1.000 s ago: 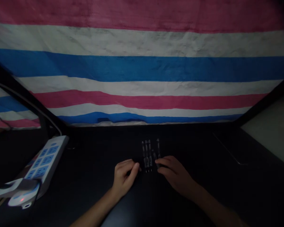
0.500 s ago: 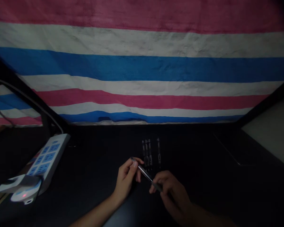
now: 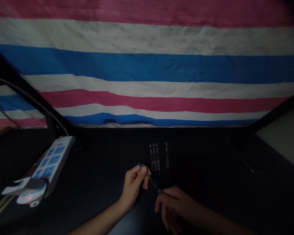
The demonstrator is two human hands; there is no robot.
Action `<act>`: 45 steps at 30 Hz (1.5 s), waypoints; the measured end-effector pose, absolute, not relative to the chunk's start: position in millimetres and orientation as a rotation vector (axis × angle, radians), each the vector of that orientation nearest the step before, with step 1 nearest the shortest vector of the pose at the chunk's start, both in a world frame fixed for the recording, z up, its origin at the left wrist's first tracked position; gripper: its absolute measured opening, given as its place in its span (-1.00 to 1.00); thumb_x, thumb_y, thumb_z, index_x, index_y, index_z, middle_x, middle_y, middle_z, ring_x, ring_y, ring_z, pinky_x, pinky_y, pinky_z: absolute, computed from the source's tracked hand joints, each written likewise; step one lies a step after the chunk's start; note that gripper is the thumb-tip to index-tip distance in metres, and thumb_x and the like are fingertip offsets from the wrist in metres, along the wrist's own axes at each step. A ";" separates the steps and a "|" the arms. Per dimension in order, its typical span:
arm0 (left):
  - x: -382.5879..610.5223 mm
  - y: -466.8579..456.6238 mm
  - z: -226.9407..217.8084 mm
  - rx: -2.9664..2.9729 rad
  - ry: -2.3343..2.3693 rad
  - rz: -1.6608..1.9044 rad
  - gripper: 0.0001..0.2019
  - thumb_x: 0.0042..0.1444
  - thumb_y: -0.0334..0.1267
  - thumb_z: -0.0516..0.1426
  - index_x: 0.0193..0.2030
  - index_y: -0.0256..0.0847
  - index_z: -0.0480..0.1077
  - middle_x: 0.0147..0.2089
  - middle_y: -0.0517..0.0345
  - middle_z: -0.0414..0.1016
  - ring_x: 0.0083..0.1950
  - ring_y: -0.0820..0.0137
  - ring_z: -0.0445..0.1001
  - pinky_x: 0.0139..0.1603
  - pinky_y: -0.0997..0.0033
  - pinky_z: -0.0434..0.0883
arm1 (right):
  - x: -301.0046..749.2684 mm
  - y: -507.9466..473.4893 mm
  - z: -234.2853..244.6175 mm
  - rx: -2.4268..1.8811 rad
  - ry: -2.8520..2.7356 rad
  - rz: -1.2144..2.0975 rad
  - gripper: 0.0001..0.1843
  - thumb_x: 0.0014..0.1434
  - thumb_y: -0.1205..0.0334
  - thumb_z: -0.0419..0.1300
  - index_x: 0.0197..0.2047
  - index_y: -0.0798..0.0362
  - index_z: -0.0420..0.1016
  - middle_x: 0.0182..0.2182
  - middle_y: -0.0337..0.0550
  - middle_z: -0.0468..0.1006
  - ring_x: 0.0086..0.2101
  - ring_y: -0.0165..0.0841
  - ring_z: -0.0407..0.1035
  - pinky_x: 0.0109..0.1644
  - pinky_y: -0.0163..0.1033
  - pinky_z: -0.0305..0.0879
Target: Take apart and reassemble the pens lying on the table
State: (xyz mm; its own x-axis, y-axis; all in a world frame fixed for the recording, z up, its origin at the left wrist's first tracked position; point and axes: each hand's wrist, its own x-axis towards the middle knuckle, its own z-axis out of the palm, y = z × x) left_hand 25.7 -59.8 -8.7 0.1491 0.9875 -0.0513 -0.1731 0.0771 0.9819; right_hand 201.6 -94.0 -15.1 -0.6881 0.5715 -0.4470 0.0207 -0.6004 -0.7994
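Observation:
A slim dark pen (image 3: 154, 183) slants between my hands above the black table. My left hand (image 3: 134, 182) pinches its upper left end between thumb and fingers, and a small shiny tip pokes out past the thumb. At the lower right end, my right hand (image 3: 176, 204) grips the pen between thumb and index finger, its other fingers hanging loosely below. Just beyond my left hand lie several similar clear-and-dark pens (image 3: 158, 160) side by side, with one pen (image 3: 167, 158) set a little apart on the right.
To the left stands a white power strip (image 3: 55, 163) with blue sockets, a plug in it and a lit red light. A striped red, white and blue sheet (image 3: 147, 68) hangs behind the black table (image 3: 100, 153). A flat dark panel (image 3: 264, 153) lies at the right.
My right hand has turned, its fingers now hanging lower, and the pen's shiny side no longer shows. My left hand keeps its pinch. The whole view has shifted slightly.

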 end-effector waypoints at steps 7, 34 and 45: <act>26.2 -59.7 -7.3 1.059 1.029 1.123 -0.62 0.15 0.03 0.10 -0.40 -0.29 0.44 -0.74 0.32 0.21 -0.66 0.52 0.15 -0.53 0.52 0.14 | 203.1 -94.2 -14.0 -1.086 -1.303 2.200 -0.53 0.18 -0.13 0.03 -0.36 0.17 0.37 -0.70 -0.27 0.43 -0.83 -0.56 0.16 -0.80 -0.51 -0.01; 30.0 -54.8 -6.3 1.057 1.076 1.115 -0.54 0.08 0.16 0.09 -0.43 -0.28 0.37 -0.72 0.31 0.26 -0.66 0.54 0.18 -0.56 0.55 0.17 | 204.5 -89.8 -12.5 -1.041 -1.006 2.261 -0.54 0.07 -0.14 0.18 -0.21 0.08 0.20 -0.48 -0.14 0.54 -0.60 -0.39 0.43 -0.67 -0.43 0.23; 29.2 -55.7 -8.3 1.087 1.079 1.112 -0.55 0.11 0.14 0.08 -0.44 -0.27 0.36 -0.72 0.33 0.23 -0.64 0.53 0.18 -0.53 0.56 0.15 | 205.9 -89.7 -13.5 -0.994 -1.071 2.275 -0.61 0.19 -0.05 0.10 -0.19 0.16 0.31 -0.27 0.02 0.53 -0.51 -0.37 0.49 -0.66 -0.44 0.27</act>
State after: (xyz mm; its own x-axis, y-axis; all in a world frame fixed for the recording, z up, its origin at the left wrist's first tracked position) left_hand 29.2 -55.7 -8.3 0.1176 0.9884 -0.0963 -0.1260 0.1111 0.9858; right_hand 205.9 -89.7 -13.5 -0.6479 0.6343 -0.4218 -0.0792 -0.6068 -0.7909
